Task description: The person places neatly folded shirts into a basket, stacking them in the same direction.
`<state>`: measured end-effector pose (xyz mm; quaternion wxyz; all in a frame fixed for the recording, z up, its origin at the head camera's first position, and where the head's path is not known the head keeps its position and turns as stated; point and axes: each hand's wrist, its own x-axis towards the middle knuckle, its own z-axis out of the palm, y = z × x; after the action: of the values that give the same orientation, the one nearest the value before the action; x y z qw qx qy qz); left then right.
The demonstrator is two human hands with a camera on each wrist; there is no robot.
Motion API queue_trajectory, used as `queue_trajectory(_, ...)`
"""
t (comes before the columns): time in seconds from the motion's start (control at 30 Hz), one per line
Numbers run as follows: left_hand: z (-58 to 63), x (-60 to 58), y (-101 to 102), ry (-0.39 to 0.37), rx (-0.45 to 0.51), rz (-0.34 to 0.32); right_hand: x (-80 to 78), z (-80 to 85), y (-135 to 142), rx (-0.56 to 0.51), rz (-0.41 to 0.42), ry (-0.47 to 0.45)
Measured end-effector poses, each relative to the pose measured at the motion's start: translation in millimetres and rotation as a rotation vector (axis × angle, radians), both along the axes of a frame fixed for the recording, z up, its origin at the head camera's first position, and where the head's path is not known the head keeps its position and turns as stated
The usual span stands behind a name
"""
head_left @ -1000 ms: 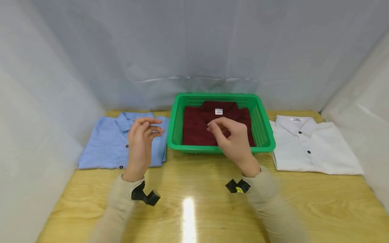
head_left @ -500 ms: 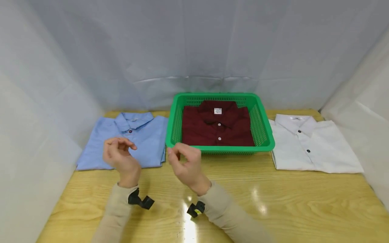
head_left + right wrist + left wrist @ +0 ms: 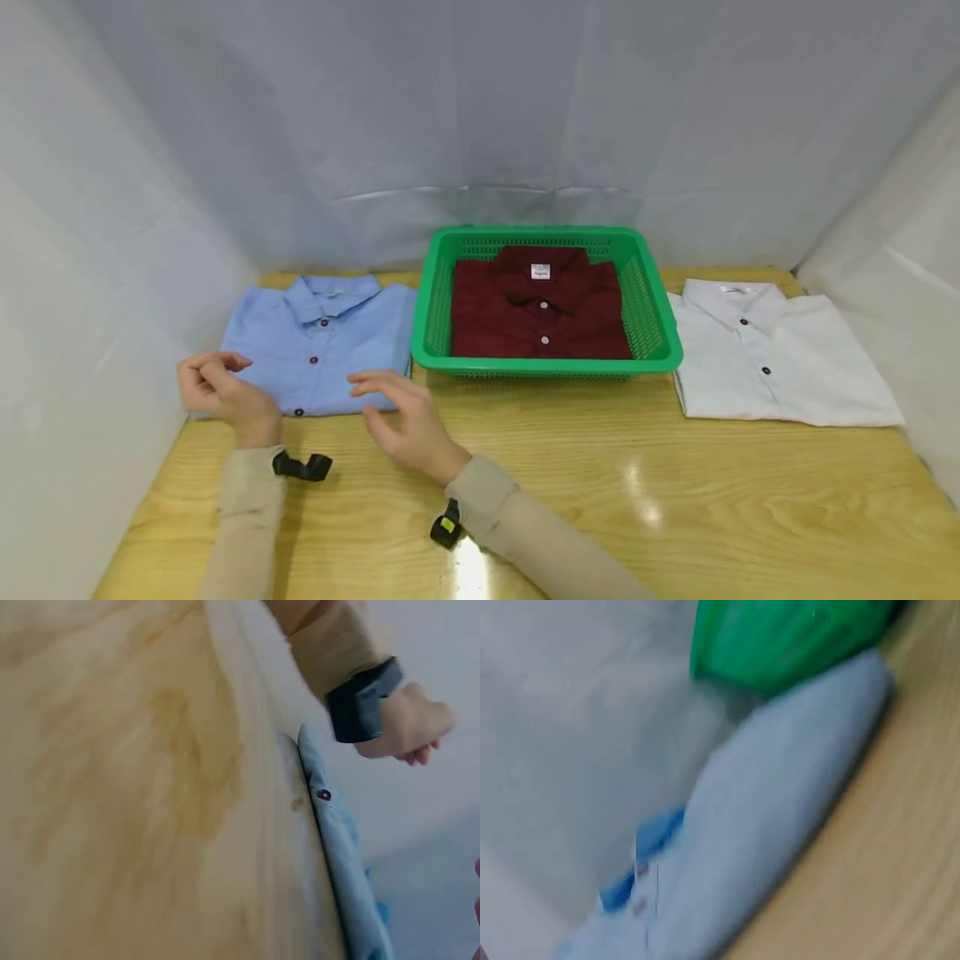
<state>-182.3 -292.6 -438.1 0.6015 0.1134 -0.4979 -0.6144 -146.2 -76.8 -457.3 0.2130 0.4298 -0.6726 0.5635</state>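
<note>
A folded light blue shirt [image 3: 345, 342] with dark buttons lies on the table at the left. Over its left front corner is my left hand [image 3: 228, 396], fingers loosely bent and holding nothing. My right hand [image 3: 408, 421] is near the shirt's right front corner, its fingers extended, thumb apart, nothing between them. The left wrist view shows the blue shirt [image 3: 757, 802] blurred, without the hand itself. In the right wrist view the left hand [image 3: 409, 724] appears raised above the shirt [image 3: 337, 847].
A green plastic basket [image 3: 555, 365] stands at the back middle with a folded maroon shirt [image 3: 502, 312] inside. To its right lies a folded white shirt [image 3: 810, 367]. Pale sheeting [image 3: 525, 108] walls the wooden table [image 3: 585, 500] at the back and both sides.
Both hands have moved left: the right from over the basket to the blue shirt's right front corner, the left toward its left front corner. The right fingers have straightened.
</note>
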Motion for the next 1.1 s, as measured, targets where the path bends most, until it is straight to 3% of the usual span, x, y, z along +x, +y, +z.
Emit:
queue_trajectory(0.23, -32.3, 3.7, -44.6, -0.289, -0.124, 0.127, -13.3, -24.3, -3.6, 0.095, -0.005, -0.357)
queue_trajectory(0.33, -38.0, 5.7, -53.7, -0.37, -0.164, 0.157, -15.2, -31.7, -3.2, 0.128, -0.068, -0.508)
queue_trajectory(0.4, -40.0, 6.4, -57.7, -0.468, -0.218, 0.188, -15.5, -33.1, -2.5, 0.13, -0.11, -0.607)
queue_trajectory(0.5, -43.1, 7.3, -61.1, -0.678, -0.236, 0.196, -16.4, -32.6, -1.7, 0.148, -0.18, -0.689)
queue_trajectory(0.63, -46.3, 8.4, -65.0, -0.928, -0.174, 0.132, -18.1, -31.8, -2.0, 0.157, -0.233, -0.692)
queue_trajectory(0.8, -47.6, 9.0, -67.7, -0.988, -0.163, 0.107, -19.6, -31.7, -4.3, 0.062, -0.195, -0.715)
queue_trajectory(0.97, -45.7, 10.6, -66.7, -1.028, -0.178, 0.09, -19.6, -31.0, -6.2, -0.087, -0.13, -0.868)
queue_trajectory(1.1, -44.3, 12.1, -67.7, -1.112, -0.255, 0.047, -22.3, -31.6, -5.0, -0.094, -0.153, -0.97)
